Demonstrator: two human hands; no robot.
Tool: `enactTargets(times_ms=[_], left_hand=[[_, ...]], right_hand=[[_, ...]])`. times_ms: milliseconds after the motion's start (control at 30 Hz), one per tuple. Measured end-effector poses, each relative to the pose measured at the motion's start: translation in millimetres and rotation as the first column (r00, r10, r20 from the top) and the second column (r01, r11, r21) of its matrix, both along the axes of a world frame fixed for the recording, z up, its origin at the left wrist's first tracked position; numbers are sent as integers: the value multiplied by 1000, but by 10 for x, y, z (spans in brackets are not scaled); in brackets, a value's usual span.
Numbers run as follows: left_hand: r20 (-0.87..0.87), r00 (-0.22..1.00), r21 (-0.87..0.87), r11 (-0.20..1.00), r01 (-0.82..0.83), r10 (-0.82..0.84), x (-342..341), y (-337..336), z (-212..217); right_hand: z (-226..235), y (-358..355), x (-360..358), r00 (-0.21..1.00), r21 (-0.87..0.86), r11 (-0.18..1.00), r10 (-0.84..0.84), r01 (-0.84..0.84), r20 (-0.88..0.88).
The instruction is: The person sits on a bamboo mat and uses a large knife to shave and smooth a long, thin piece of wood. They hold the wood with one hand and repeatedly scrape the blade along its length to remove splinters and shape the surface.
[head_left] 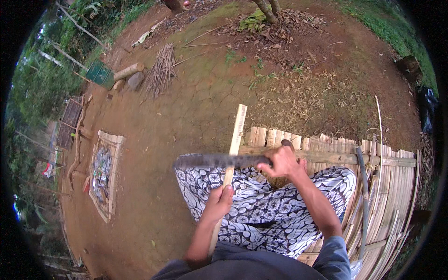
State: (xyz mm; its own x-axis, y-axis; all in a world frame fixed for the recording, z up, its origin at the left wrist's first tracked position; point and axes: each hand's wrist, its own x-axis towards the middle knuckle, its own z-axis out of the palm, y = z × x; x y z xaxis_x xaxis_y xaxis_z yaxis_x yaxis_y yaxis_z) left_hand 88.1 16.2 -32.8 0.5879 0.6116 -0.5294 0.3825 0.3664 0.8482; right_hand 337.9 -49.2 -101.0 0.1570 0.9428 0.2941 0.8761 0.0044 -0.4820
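Note:
My left hand [220, 201] is wrapped round the lower part of a pale bamboo strip [238, 125], which points away from me with its far end raised. My right hand [283, 162] grips the dark handle of a machete, and the handle's end shows above the fist. The machete's long dark blade [205, 161] stretches leftward across the strip, slightly blurred. Whether its edge bites into the strip I cannot tell. Under both hands are my legs, covered in black-and-white patterned cloth [261, 233].
I sit on a slatted bamboo platform [373, 200], where a grey pole [363, 186] and thin bamboo strips lie at the right. Curled shavings [308, 102] cover the ground ahead. Leftward are a framed pit of litter [113, 186], a bundle of sticks [162, 70] and a green drum [99, 74].

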Motion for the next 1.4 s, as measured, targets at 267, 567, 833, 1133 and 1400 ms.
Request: enactTargets(times_ms=[267, 567, 833, 1133, 1400], left_hand=[[-77, 994, 318, 943, 101, -80, -26, 18, -163], [-98, 986, 267, 951, 156, -134, -37, -119, -68], [3, 986, 268, 950, 157, -164, -181, -132, -23], [164, 986, -160, 986, 47, -20, -120, 165, 0], [-21, 991, 430, 893, 131, -135, 13, -32, -292]], right_hand=[[-97, 139, 305, 940, -22, 955, -295, 295, -172], [-172, 110, 152, 996, 6, 999, -50, 50, -75], [-394, 93, 776, 666, -11, 759, -579, 652, -470], [-1, -71, 106, 873, 16, 934, -326, 356, -363], [218, -2, -355, 998, 71, 997, 7, -2, -65]])
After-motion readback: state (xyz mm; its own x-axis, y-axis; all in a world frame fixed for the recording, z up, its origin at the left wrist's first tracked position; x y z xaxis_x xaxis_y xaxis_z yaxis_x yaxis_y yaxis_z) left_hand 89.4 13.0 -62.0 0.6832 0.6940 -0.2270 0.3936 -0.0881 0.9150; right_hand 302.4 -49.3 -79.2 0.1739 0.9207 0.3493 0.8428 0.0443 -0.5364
